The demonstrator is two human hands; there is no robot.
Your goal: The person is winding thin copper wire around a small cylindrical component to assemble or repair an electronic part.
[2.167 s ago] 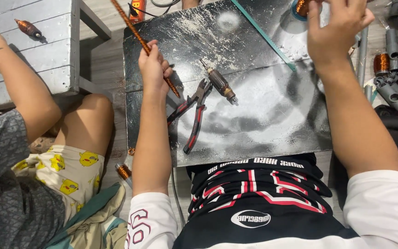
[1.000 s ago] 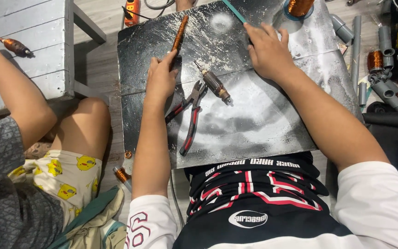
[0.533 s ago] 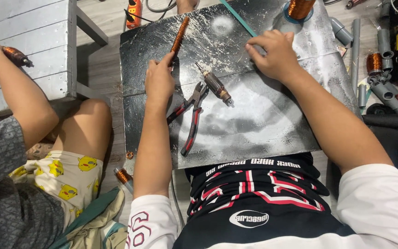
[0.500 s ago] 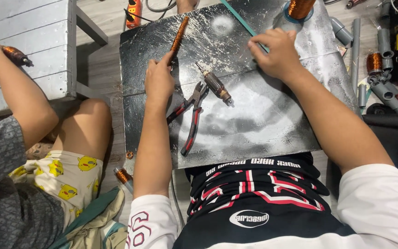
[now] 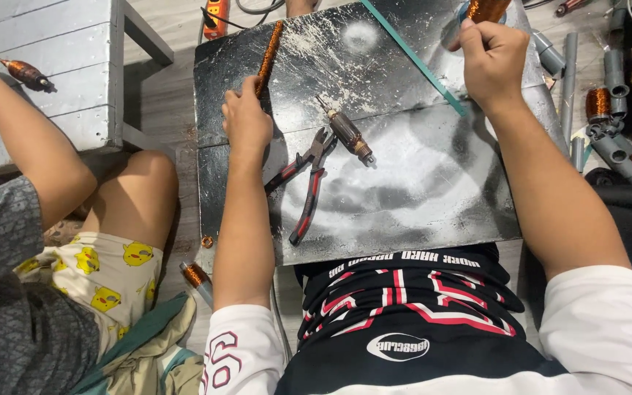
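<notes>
My left hand [image 5: 246, 121] grips the lower end of a long twisted bundle of copper wire [image 5: 269, 51], which lies along the scratched metal board [image 5: 418, 190] on my lap. My right hand [image 5: 493, 58] is closed around a copper-wound coil [image 5: 486, 9] at the board's far right edge. Between the hands lie red-handled pliers [image 5: 309, 186] and a small motor armature [image 5: 350, 137]. A thin teal strip [image 5: 415, 58] runs diagonally across the board, ending near my right wrist.
Another person sits at my left, with a bare knee [image 5: 140, 190] beside the board and an arm [image 5: 31, 146] over a grey wooden bench [image 5: 74, 73] holding another armature [image 5: 27, 73]. Grey pipes and copper coils [image 5: 600, 102] lie at the right. An orange power strip [image 5: 217, 14] lies beyond the board.
My right hand has moved from the teal strip up to the copper coil at the far right and closed on it. My left hand has kept its hold on the wire bundle.
</notes>
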